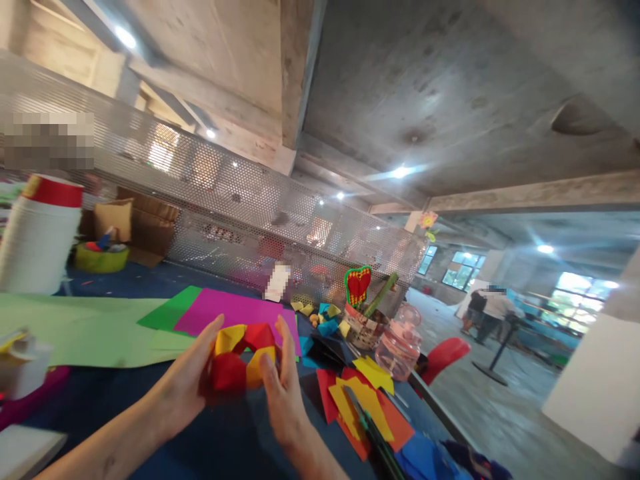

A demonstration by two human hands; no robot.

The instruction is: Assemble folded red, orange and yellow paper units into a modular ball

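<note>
- I can read no text, label, brand, number or sign anywhere in my head view.
- On the patterned basket (361, 332), I see dark marks too blurred to make out as letters or mere decoration.
- Behind the perforated screen (253, 175), small dark marks show, illegible to me.
- The pale box (31, 368) at the left edge is too smeared for me to read.

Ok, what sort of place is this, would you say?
Probably a craft corner in a large workshop or factory hall: the left hand and right hand hold a red-and-yellow ring, apparently folded paper; coloured sheets lie on the dark blue table; a bare concrete ceiling spans overhead.
</note>
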